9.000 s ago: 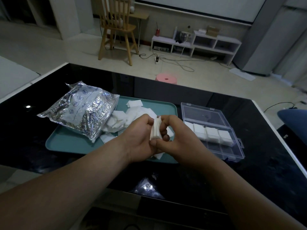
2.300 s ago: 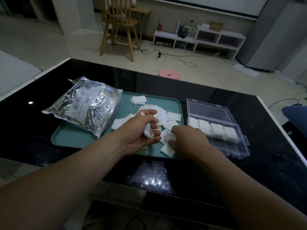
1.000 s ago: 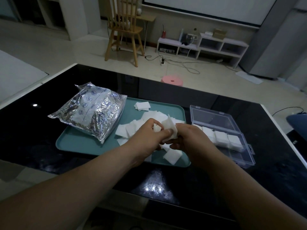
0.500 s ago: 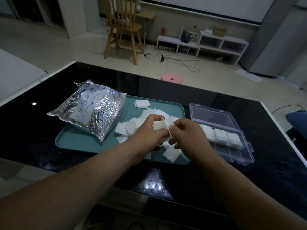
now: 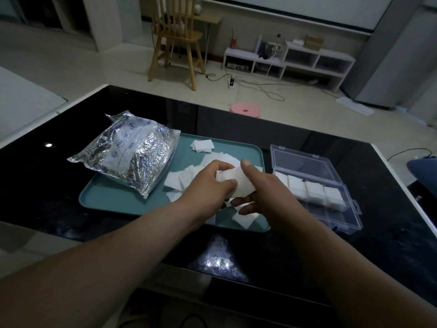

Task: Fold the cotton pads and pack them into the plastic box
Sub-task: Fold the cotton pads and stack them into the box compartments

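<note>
Left hand [image 5: 208, 185], right hand [image 5: 267, 192] pinch white square cotton pad [image 5: 240, 183]; fold may spring open before clear plastic box [image 5: 343, 220] at 3 o'clock.

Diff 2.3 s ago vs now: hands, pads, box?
The right hand, then down among the loose pads on the tray, took one up and rose to meet the left hand. Both now hold a cotton pad above the tray. Unchanged: plastic box open with the same row of folded pads, foil bag on the tray's left end.
</note>
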`<state>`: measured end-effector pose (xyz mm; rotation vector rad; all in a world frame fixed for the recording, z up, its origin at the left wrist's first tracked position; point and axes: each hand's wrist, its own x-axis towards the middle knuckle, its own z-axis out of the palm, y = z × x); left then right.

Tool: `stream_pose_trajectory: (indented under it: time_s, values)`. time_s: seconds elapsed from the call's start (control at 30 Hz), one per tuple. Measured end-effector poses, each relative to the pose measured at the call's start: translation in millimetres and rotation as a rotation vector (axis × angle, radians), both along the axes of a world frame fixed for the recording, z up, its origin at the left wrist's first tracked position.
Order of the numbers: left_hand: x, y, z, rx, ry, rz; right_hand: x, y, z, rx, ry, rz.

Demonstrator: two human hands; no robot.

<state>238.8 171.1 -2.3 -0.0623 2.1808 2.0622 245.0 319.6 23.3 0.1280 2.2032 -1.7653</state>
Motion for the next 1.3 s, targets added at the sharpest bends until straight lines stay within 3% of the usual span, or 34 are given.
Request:
stream_pose_trajectory:
  time_s: [0.43, 0.57, 0.77, 1.0, 1.3]
  values:
    - [-2, 0, 9, 0.311, -0.149, 0.019, -2, 3, -2, 0.126, 0.225, -0.035]
    - [-4, -4, 13, 0.454, -0.239, 0.055, -3, 5, 1, 0.283, 0.286, -0.143]
    - [-4, -3, 14, 0.457, -0.230, 0.046, -2, 3, 3, 0.368, 0.371, -0.155]
    - [-4, -8, 13, 0.506, -0.256, 0.028, 0, 4, 7, 0.169, 0.323, -0.179]
    - [-1, -5, 17, 0.451, -0.191, -0.085, -6, 5, 3, -0.216, 0.048, -0.160]
